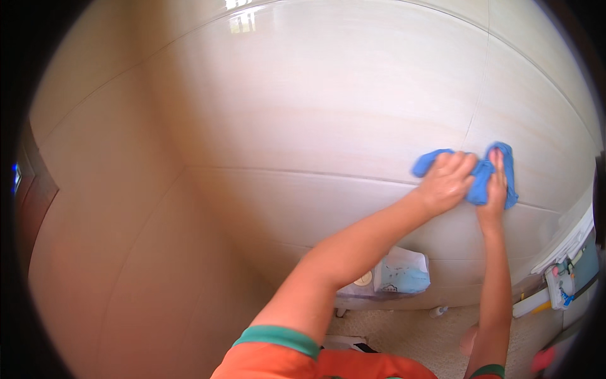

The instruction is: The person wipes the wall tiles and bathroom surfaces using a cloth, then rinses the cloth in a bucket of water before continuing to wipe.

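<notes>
At the far left edge stands a dark reddish-brown panel with a slanted edge (39, 202), beside a broad wall of glossy cream tiles with thin joints (334, 101). An orange fabric sleeve with a green cuff (268, 357) enters from the lower edge; out of it the left arm runs up and rightward, bent at the elbow. Under that forearm sits a white and pale-blue soft packet (404, 273).

Further right, the blue crumpled cloth (478, 189) lies against the wall, just by a vertical tile joint. It spreads beneath and between both hands, one end sticking out left of the left hand (448, 180) and a fold showing along the right side of the right hand (496, 180). The left hand is bent over, knuckles up, its fingers curled around the cloth. The right hand rises on a nearly upright forearm, its fingers stretched upward and laid along the cloth.

Below, between the arms, a small white bottle (437, 312) lies on the beige textured floor (391, 323). At the far right is a white holder with small coloured items (560, 285).
</notes>
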`<action>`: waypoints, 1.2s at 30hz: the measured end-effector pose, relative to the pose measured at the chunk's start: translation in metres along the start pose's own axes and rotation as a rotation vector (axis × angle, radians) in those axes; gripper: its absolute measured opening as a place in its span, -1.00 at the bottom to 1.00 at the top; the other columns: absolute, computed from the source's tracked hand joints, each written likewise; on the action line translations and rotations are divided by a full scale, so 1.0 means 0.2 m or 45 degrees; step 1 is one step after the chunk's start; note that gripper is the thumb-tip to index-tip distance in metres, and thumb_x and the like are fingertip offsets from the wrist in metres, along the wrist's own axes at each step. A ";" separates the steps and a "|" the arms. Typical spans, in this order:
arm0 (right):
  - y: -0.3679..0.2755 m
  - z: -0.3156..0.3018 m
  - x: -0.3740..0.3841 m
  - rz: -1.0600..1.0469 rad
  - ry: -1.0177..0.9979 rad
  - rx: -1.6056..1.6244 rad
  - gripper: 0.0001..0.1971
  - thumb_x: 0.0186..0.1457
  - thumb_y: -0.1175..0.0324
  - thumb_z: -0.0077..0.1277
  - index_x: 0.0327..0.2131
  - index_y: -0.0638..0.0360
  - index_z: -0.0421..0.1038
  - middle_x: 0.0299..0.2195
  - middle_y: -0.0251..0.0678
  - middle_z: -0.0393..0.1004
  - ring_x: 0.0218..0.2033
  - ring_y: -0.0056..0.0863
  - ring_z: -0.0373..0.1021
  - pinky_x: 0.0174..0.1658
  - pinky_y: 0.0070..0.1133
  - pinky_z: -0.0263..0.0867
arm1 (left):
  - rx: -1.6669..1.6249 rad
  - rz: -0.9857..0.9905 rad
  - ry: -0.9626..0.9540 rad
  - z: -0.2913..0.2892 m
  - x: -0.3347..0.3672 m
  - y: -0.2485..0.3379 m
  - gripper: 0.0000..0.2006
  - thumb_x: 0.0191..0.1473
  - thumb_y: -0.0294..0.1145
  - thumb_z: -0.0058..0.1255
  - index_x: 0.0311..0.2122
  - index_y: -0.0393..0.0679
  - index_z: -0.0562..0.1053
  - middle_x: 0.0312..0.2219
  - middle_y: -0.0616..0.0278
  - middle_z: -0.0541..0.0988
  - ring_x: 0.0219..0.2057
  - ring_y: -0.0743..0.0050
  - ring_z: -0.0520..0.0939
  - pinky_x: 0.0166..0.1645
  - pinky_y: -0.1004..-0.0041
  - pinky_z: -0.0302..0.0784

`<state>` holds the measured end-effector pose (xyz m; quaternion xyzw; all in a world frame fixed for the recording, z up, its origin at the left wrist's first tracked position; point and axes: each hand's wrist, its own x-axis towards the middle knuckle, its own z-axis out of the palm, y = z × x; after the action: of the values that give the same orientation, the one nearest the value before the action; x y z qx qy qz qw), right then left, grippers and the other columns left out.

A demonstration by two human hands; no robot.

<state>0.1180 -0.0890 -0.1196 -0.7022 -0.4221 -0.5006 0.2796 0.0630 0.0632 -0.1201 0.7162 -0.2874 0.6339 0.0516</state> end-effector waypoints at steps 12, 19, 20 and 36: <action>-0.05 -0.30 -0.06 1.076 0.322 2.145 -0.39 0.17 -0.03 -0.28 0.16 0.15 -0.02 0.15 -0.26 0.07 0.16 -0.40 0.04 0.20 -0.40 -0.03 | -1.075 -0.487 -0.163 -0.08 0.47 0.34 -0.61 -0.23 -0.56 0.02 -0.18 -0.12 0.34 -0.17 -0.07 0.34 -0.06 -0.19 0.27 0.02 0.14 0.25; -0.26 -0.31 0.35 0.505 0.381 1.132 -0.51 0.02 0.53 -0.03 0.06 0.16 0.13 -0.10 -0.28 0.32 -0.15 -0.53 0.31 -0.12 -0.57 0.28 | -0.561 -0.407 -0.377 -0.64 0.25 0.01 -0.47 -0.18 -0.24 0.12 -0.02 -0.08 0.35 0.05 -0.13 0.17 0.07 -0.11 0.19 0.12 0.13 0.16; -0.19 -0.30 0.41 0.148 0.469 0.823 -0.50 0.01 0.51 0.00 0.06 0.14 0.13 -0.12 -0.27 0.33 -0.18 -0.54 0.33 -0.16 -0.56 0.30 | -0.257 -0.373 -0.393 -0.73 0.17 -0.06 -0.49 -0.19 -0.25 0.12 -0.04 -0.05 0.37 0.05 -0.08 0.18 0.07 -0.07 0.21 0.11 0.14 0.18; -0.95 0.54 0.52 -0.686 0.206 0.164 -0.34 -0.27 -0.03 0.07 0.03 -0.32 0.22 -0.08 -0.06 0.22 0.07 -0.06 0.06 -0.01 0.02 -0.02 | 1.007 -0.645 -0.263 -1.39 -0.54 -0.66 -0.27 0.11 0.02 -0.28 0.25 -0.13 -0.20 0.22 -0.21 -0.36 0.23 -0.27 -0.35 0.20 -0.10 -0.43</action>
<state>0.0182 0.1238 -0.0648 -0.5032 -0.6009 -0.5833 0.2134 -0.1219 0.3328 -0.1298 0.7877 0.1557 0.5875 -0.1007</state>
